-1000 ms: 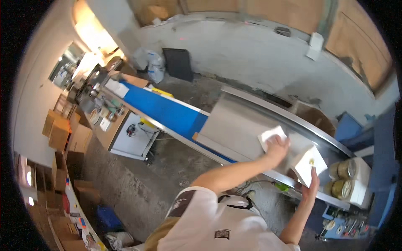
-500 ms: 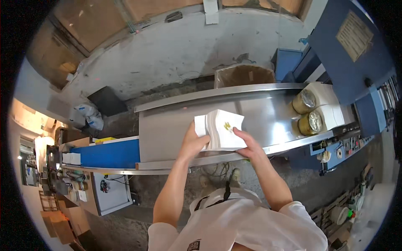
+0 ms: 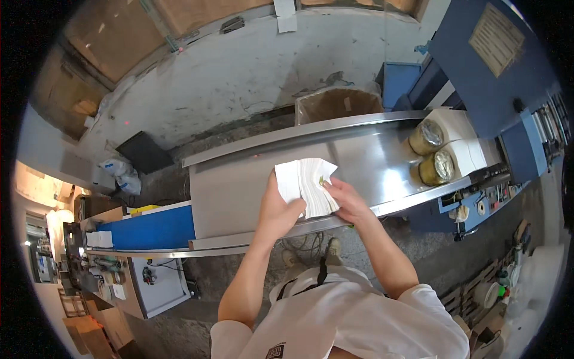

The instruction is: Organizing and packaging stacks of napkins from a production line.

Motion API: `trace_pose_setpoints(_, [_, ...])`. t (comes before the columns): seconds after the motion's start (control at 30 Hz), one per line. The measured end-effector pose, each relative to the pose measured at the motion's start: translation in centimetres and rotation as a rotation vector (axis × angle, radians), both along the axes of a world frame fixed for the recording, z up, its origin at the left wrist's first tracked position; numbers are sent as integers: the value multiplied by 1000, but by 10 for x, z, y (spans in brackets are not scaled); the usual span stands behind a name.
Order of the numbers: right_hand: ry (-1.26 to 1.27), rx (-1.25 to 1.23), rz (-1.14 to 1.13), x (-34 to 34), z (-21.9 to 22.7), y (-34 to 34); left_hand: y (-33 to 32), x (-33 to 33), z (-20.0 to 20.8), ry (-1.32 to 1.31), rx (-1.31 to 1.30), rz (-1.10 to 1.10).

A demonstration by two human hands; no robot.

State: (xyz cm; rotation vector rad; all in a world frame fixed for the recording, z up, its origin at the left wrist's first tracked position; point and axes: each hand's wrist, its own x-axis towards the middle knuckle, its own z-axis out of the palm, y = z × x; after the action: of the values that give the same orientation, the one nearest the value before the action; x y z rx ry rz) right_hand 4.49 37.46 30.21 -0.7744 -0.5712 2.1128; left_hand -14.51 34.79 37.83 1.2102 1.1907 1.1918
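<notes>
Both my hands hold a thick stack of white paper napkins (image 3: 311,186) above the metal table. My left hand (image 3: 279,209) grips its left side, with the thumb across the front. My right hand (image 3: 347,200) closes on the right side and partly covers a small yellow-green print on the top sheet. The layered edges of the stack are spread and curved between my hands. Its underside and the fingers behind it are hidden.
The long metal table (image 3: 239,203) has raised rims. At its right end two yellowish jars (image 3: 436,167) stand against white napkin stacks (image 3: 466,157), beside a blue machine (image 3: 478,60). A lined carton (image 3: 338,105) stands behind; a blue surface (image 3: 149,227) lies left.
The stack has bent and its edges have fanned wider. My right hand has moved further over the printed face, covering more of the print. The whole view has shifted slightly.
</notes>
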Motion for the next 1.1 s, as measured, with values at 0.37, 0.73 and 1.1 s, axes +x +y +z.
trace_pose_setpoints(0.37, [-2, -37, -39, 6, -11, 0, -3, 5, 5, -2, -66, 11])
trace_pose_setpoints(0.73, [301, -172, -232, 24, 2, -2, -8, 4, -1, 16, 86, 140])
trace_pose_setpoints(1.1, [527, -53, -265, -12, 21, -19, -27, 24, 11, 571, 628, 274])
